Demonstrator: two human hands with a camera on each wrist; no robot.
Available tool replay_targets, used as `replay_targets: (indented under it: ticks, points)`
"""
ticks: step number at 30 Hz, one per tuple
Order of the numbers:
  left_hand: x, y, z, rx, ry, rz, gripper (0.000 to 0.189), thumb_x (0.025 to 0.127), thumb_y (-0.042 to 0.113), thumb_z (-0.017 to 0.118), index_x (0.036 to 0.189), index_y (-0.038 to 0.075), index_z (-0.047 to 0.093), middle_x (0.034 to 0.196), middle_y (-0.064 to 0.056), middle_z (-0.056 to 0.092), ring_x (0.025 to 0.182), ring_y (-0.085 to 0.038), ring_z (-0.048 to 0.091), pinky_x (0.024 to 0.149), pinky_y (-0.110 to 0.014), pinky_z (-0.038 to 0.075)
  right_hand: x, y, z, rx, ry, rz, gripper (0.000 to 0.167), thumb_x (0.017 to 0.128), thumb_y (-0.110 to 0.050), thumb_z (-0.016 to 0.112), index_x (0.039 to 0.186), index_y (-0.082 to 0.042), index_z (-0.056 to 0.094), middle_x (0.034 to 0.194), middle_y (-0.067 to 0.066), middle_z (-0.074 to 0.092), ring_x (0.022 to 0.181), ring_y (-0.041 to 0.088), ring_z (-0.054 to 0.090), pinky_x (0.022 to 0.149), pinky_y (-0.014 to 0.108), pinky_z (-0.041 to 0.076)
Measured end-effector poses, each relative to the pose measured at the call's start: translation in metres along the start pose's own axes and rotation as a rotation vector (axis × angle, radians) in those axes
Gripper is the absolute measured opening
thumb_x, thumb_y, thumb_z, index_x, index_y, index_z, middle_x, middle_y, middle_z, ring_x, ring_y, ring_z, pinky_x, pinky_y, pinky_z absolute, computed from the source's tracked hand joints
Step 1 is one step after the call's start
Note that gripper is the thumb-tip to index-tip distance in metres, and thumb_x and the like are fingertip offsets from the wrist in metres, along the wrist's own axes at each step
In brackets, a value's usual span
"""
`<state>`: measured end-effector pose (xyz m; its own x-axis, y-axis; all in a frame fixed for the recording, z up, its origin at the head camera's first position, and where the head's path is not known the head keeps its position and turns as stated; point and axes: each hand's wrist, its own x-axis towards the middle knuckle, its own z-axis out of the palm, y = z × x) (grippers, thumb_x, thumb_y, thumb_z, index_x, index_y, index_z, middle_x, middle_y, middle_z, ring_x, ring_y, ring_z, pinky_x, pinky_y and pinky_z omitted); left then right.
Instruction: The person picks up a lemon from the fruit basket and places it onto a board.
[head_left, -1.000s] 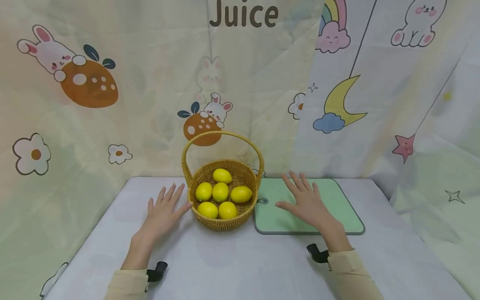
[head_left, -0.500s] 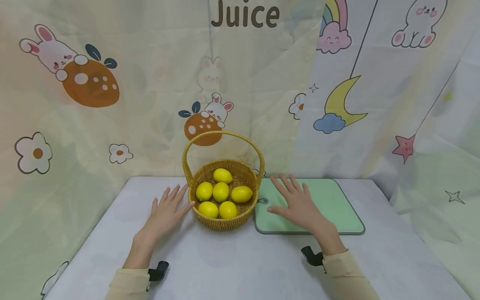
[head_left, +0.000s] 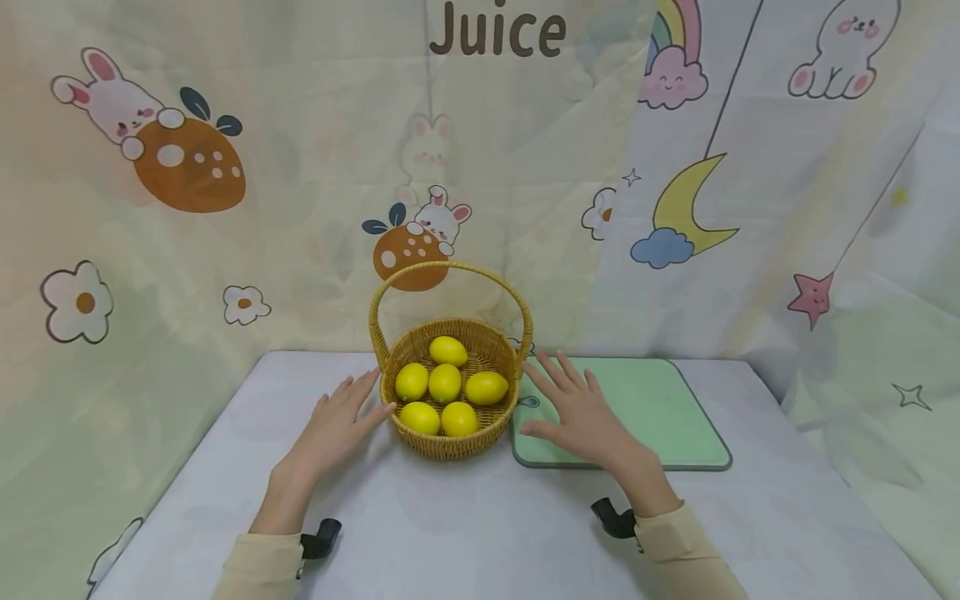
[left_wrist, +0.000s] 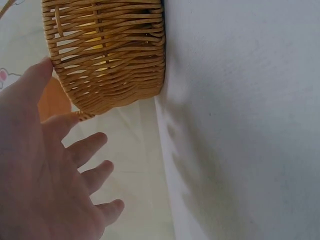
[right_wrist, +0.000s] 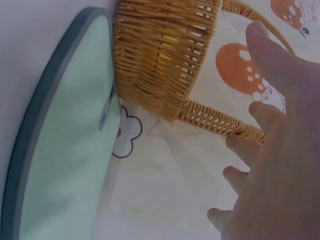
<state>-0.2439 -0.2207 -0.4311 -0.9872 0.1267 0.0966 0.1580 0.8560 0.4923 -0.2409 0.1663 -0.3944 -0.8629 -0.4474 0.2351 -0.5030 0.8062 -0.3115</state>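
A wicker basket (head_left: 448, 446) with a tall arched handle stands near the back of the table and holds several yellow lemons (head_left: 446, 383). Fingers spread, my left hand (head_left: 336, 429) is at the basket's left side, its thumb at the rim; in the left wrist view the thumb tip meets the weave (left_wrist: 110, 55). On the other side, my right hand (head_left: 588, 421) hovers over the green cutting board (head_left: 652, 408) with straight, spread fingers. Its fingertips are close to the basket's right side, and in the right wrist view the palm faces the basket (right_wrist: 160, 55) without gripping it.
The cutting board lies flat right of the basket, its left edge close against it. A white cloth covers the table (head_left: 435, 533). Behind the table hangs a printed curtain (head_left: 315, 208). A black wrist camera (head_left: 321, 539) is strapped at each sleeve.
My right hand has moved left across the cutting board toward the basket. My left hand has edged slightly right, to the basket's side. The basket stays in place on the table.
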Motion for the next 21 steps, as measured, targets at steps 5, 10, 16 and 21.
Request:
replay_targets:
  ticks: [5,10,16,21]
  points:
    - [-0.001,0.000,0.000,-0.062,-0.037,-0.014,0.083,0.092,0.075,0.039,0.160,0.035,0.014,0.166,-0.008,0.023,0.154,-0.041,0.012,0.119,-0.069,0.007,0.002,-0.008,0.004,0.010,0.002,-0.030,0.089,0.086,-0.056,0.069,0.159,-0.030,0.024,0.168,0.004,0.015,0.156,0.035,0.007,0.117,0.072,0.009]
    - [-0.003,0.000,0.000,-0.106,-0.079,-0.043,0.083,0.091,0.078,0.039,0.159,0.039,0.011,0.167,-0.009,0.019,0.155,-0.038,0.009,0.120,-0.069,0.007,0.003,-0.014,0.004,-0.008,0.023,-0.028,0.087,0.086,-0.059,0.068,0.158,-0.033,0.025,0.166,0.008,0.022,0.155,0.033,0.014,0.119,0.070,0.013]
    - [-0.004,0.001,0.001,-0.141,-0.108,-0.070,0.084,0.091,0.076,0.043,0.158,0.042,0.007,0.167,-0.010,0.016,0.155,-0.038,0.008,0.117,-0.072,0.011,0.003,-0.027,0.001,-0.003,0.032,-0.055,0.084,0.087,-0.056,0.068,0.157,-0.033,0.028,0.161,0.008,0.034,0.152,0.034,0.025,0.118,0.068,0.021]
    - [-0.003,0.001,0.003,-0.205,-0.147,-0.077,0.089,0.090,0.075,0.047,0.158,0.042,0.002,0.169,-0.006,0.011,0.155,-0.036,0.008,0.120,-0.068,0.011,0.005,-0.039,0.003,0.030,0.004,-0.082,0.085,0.087,-0.056,0.069,0.157,-0.033,0.028,0.161,0.008,0.033,0.151,0.033,0.028,0.119,0.061,0.028]
